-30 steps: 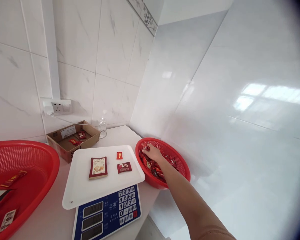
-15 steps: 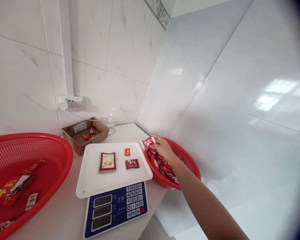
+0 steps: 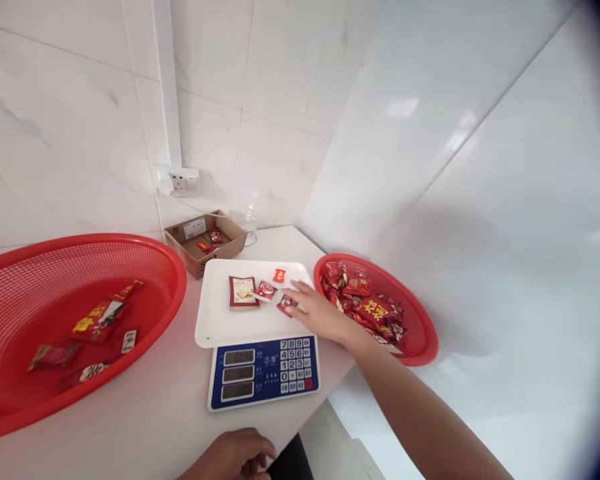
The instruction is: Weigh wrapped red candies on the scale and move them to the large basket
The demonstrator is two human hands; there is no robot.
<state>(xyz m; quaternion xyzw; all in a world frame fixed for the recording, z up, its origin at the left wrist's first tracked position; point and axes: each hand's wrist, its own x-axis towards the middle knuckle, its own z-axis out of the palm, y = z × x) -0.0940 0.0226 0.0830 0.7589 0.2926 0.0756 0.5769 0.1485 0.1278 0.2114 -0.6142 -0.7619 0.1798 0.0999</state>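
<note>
My right hand (image 3: 313, 312) reaches over the white scale tray (image 3: 215, 327), its fingers apart at a dark red snack packet (image 3: 286, 303); they partly cover that packet, and no grip on it shows. Left of the fingers lies a red-and-white packet (image 3: 265, 291), against a larger maroon-and-cream biscuit packet (image 3: 244, 293). A small red sweet (image 3: 279, 275) sits behind them on the tray. Low in the view, my left hand (image 3: 235, 455) hangs by the table's front edge, fingers loosely bent and apart from the thumb, with nothing visible in it.
A red basket (image 3: 427, 340) full of red packets stands right of the scale (image 3: 263, 398). Another red basket (image 3: 173, 293) with several packets is at left. Behind are a cardboard box (image 3: 183, 263) with packets, a clear bottle (image 3: 251, 217) and a wall socket (image 3: 179, 183).
My right hand has moved left from the right basket to the tray. The red-and-white packet it held now lies on the tray. My left hand has come into view, and the camera has shifted.
</note>
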